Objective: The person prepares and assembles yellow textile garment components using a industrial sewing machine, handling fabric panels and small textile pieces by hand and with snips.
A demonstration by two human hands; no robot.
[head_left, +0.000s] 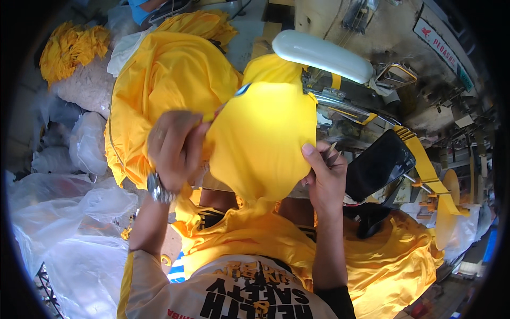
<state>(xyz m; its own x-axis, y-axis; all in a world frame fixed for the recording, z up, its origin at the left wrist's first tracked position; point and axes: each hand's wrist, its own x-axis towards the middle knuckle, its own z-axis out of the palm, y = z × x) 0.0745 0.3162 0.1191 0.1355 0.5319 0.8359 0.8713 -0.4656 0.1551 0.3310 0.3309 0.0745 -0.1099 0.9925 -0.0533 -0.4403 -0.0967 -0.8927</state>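
Note:
A piece of yellow fabric [260,133] is stretched between my hands, brightly lit, its far end lying by the sewing machine's presser area [313,87]. My left hand [178,141], with a metal-band watch [159,189] on the wrist, is closed at the fabric's left edge; its fingers are slightly blurred. At the lower right edge, my right hand [325,173] pinches the fabric between thumb and fingers. Something small, dark and pointed sticks up by those fingers; I cannot make out what it is. More yellow cloth [255,234] drapes over my lap.
A big heap of yellow cloth [170,80] rises at the left. The sewing machine's pale rounded cover [324,56] reaches in from the right. A black phone [380,165] and a roll of yellow tape [449,212] are beside it. Clear plastic bags [74,228] lie lower left.

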